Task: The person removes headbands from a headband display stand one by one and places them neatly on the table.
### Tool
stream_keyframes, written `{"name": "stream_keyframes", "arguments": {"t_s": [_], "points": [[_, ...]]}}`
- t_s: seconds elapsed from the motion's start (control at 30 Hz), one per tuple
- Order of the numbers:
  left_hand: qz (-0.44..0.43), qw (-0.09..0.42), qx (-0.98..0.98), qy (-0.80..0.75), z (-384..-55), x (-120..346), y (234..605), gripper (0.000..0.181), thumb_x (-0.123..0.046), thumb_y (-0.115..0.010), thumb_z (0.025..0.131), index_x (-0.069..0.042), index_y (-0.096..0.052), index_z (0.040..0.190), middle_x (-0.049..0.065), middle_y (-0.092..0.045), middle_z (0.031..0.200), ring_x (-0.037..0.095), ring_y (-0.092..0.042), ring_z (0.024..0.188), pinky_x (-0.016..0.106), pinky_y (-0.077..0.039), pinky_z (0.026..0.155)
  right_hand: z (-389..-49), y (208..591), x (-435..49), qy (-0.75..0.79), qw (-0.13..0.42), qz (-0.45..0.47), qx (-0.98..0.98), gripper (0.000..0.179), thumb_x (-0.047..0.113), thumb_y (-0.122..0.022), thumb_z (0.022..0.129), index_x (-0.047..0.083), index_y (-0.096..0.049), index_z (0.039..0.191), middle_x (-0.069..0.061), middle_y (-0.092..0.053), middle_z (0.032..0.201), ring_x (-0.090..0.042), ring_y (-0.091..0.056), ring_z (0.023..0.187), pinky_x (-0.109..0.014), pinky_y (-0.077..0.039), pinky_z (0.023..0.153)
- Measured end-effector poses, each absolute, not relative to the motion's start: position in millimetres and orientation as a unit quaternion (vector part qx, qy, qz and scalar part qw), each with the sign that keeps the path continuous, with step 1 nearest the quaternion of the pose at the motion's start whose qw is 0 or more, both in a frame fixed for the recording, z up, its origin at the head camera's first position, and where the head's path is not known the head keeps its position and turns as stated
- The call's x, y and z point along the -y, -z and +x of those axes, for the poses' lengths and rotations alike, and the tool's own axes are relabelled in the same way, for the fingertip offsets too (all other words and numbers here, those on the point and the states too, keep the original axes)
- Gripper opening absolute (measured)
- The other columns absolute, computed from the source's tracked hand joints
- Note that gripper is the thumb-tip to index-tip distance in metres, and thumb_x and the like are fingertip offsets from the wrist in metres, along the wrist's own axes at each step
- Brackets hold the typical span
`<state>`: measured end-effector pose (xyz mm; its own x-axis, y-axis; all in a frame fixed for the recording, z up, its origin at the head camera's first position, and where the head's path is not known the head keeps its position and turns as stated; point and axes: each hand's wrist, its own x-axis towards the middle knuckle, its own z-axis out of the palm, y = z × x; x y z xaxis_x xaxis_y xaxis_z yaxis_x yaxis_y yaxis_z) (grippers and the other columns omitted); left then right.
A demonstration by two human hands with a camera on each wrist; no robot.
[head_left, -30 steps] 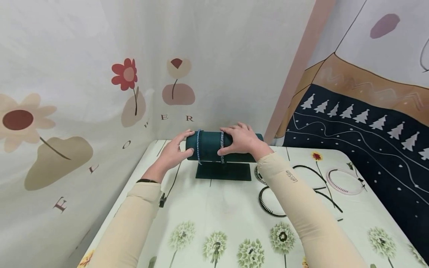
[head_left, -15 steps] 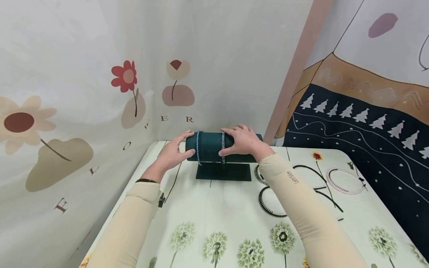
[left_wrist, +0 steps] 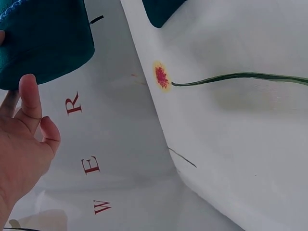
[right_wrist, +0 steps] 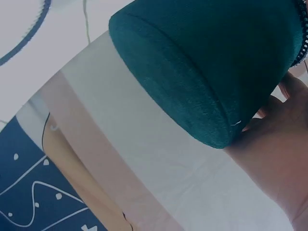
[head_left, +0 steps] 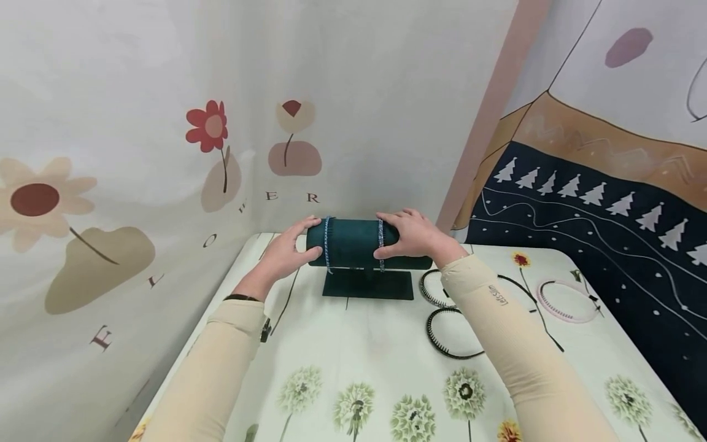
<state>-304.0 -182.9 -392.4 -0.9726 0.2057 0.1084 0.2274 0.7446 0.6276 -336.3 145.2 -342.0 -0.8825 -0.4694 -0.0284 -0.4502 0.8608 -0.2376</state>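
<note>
A dark green fabric headband stand, its padded roll raised on a flat base, stands at the table's back. My left hand grips the roll's left end between thumb and fingers, just beside a blue braided headband. Farther right, a sparkly beaded headband wraps over the roll. My right hand pinches it, thumb in front and fingers on top. In the left wrist view the left fingers touch the roll's edge. The right wrist view shows the roll's bare right end, with the right fingers partly hidden behind it.
Black toothed headbands lie right of the stand, partly under my right forearm. A pink headband rests farther right. The table has a white flowered cloth. A printed curtain hangs close behind the stand.
My right hand has slid right along the roll, and the beaded headband has moved with it, away from the blue one. The left hand keeps its place on the roll's left end.
</note>
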Motion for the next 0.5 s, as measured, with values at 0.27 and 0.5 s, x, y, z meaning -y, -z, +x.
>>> {"name": "stream_keyframes", "arguments": {"t_s": [0.27,0.5], "points": [[-0.124,0.015,0.929,0.35,-302.9,183.7,392.1,0.071,-0.038,-0.068,0.104,-0.034,-0.036,0.167,-0.006,-0.022,0.18,0.038,-0.032,0.162,0.068,-0.04,0.123,-334.6,342.3,-148.6,0.09,0.031,-0.25,-0.964,0.112,0.069,-0.083,0.081,0.03,-0.029,0.171,-0.016,-0.038,0.172,-0.046,-0.017,0.164,-0.069,-0.016,0.133],[-0.125,0.016,0.927,0.353,-303.1,184.1,393.3,0.071,-0.037,-0.068,0.104,-0.034,-0.036,0.167,-0.006,-0.022,0.18,0.037,-0.028,0.164,0.068,-0.037,0.125,-334.9,344.6,-152.6,0.105,0.012,-0.259,-0.96,0.11,0.066,-0.086,0.081,0.026,-0.034,0.169,-0.015,-0.038,0.172,-0.046,-0.017,0.165,-0.068,-0.015,0.134]]}}
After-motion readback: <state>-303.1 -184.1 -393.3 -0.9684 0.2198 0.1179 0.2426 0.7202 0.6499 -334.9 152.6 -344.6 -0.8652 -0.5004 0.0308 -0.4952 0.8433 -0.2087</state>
